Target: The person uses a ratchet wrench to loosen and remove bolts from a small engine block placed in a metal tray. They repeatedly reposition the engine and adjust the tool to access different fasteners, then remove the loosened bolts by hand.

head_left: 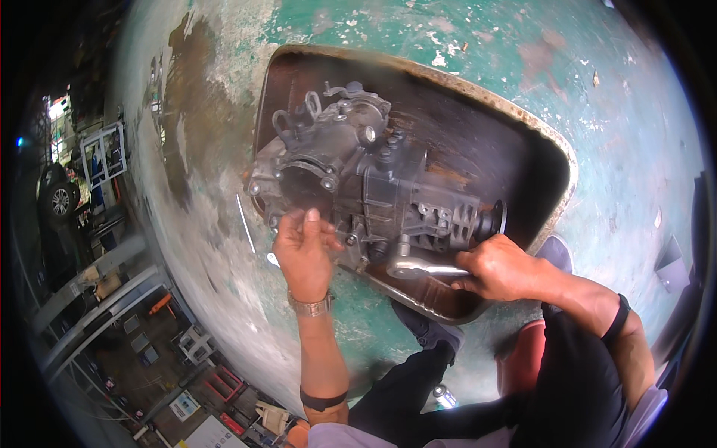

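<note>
A grey metal gearbox lies in a rusty metal tray. My right hand is wrapped round the handle of a ratchet wrench. The wrench's head, with a socket standing up from it, sits against the near side of the gearbox housing. By the lower left end of the gearbox is my left hand, fingers half curled and apart, the thumb raised. No held thing shows in it, though its fingertips are slightly blurred against the casing. A round flange ends the gearbox's right side, just above my right hand.
A thin metal rod and a ring-ended wrench lie on the worn green floor left of the tray. A can is between my legs, near a red stool. Workshop frames and a car wheel are at the far left.
</note>
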{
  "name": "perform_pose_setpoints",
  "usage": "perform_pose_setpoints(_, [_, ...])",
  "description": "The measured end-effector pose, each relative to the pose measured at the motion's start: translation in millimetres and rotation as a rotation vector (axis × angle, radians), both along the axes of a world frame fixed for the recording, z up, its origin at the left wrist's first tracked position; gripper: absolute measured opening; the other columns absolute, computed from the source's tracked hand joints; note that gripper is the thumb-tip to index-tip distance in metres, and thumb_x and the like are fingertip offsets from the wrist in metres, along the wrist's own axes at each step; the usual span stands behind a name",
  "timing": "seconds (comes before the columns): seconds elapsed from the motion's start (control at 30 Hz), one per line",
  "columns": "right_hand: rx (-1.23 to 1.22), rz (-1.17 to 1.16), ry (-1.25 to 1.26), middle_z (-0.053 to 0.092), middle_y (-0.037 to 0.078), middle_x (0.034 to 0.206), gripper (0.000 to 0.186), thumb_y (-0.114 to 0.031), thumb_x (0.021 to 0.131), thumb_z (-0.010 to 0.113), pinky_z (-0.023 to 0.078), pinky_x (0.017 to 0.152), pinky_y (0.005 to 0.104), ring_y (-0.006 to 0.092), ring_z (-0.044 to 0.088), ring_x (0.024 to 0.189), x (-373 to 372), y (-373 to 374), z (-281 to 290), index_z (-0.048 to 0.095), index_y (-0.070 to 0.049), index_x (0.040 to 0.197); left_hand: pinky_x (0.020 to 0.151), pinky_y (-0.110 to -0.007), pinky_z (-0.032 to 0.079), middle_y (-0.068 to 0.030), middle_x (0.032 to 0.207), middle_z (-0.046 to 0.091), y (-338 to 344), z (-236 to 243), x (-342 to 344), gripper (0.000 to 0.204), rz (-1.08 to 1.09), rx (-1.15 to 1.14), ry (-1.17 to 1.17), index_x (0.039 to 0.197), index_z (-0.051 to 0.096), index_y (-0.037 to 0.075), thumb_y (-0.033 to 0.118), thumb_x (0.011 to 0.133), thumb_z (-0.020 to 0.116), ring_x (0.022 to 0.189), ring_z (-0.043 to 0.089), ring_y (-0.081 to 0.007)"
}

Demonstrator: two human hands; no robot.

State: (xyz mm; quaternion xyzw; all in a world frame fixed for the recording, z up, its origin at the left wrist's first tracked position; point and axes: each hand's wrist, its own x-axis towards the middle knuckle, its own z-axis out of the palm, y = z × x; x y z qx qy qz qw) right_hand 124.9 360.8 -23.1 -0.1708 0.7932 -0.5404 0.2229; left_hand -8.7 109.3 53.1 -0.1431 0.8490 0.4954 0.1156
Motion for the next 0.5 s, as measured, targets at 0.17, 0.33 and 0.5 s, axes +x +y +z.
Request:
perform_pose_setpoints(0.17, [0.008,0.007,-0.029,0.061,0.02,0.065,0.026,-0.027,0.081,0.072,0.048,0.058,0.0497,0.0414,0.061,0.066,1.0,0.9,-0.7,0.064,-0.003,0.083,0.05,-0.03,0.055,-0.0109,0.074,0.064,-8.4,-2.2,-4.0,0.021,-0.014,0.112,-0.038,0.104,0.053,-0.002,0.017,0.097,0.06,0.054,0.06,-0.0145])
perform_pose_setpoints(0.33, [0.019,0.031,-0.061,0.062,0.019,0.066,0.027,-0.028,0.08,0.072,0.049,0.059,0.0496,0.0414,0.062,0.067,1.1,1.1,-0.6,0.063,-0.003,0.085,0.054,-0.035,0.058,-0.014,0.078,0.065,-17.9,-9.5,-9.4,0.021,-0.042,0.247,-0.012,0.104,0.052,0.0,0.017,0.096,0.061,0.058,0.063,-0.0184])
perform_pose_setpoints(0.5, [0.025,0.035,-0.054,0.063,0.019,0.067,0.026,-0.027,0.08,0.071,0.049,0.06,0.0487,0.0408,0.063,0.068,1.0,1.4,-1.1,0.064,-0.003,0.086,0.059,-0.039,0.06,-0.0146,0.083,0.068,-21.6,-13.4,-5.7,0.023,-0.064,0.218,0.012,0.105,0.053,0.001,0.02,0.097,0.061,0.061,0.066,-0.0203])
